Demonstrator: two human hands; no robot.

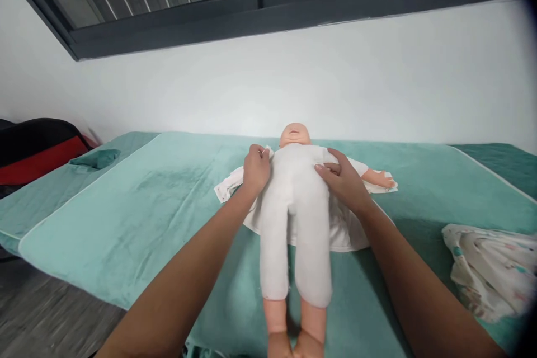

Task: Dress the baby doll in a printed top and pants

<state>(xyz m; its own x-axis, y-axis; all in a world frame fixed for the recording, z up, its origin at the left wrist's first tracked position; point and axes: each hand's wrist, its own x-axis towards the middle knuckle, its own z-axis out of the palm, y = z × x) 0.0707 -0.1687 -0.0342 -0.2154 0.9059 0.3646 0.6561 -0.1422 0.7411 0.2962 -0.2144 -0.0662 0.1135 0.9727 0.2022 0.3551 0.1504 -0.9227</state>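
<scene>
Nearest me are the smooth, peach-coloured feet (280, 345) of the baby doll with the white cloth body (300, 179), lying on its back, legs toward me, on the pale green plush mat (126, 224). I'd expect those feet to be firm and a little slippery; the padded legs above look soft and should give under my fingers. Beneath the torso spreads a thin white garment with printed sleeves (348, 238), limp and easily creased, best taken by its edge. My left hand (257, 168) pinches a bit of white fabric beside the shoulder. My right hand (346, 182) lies against the other side of the chest, thumb and fingers bent; whether cloth is caught between them I can't tell. Farthest is the hard-looking head (295, 133); I judge the doll fairly light, better supported under its trunk than pulled by an arm.
</scene>
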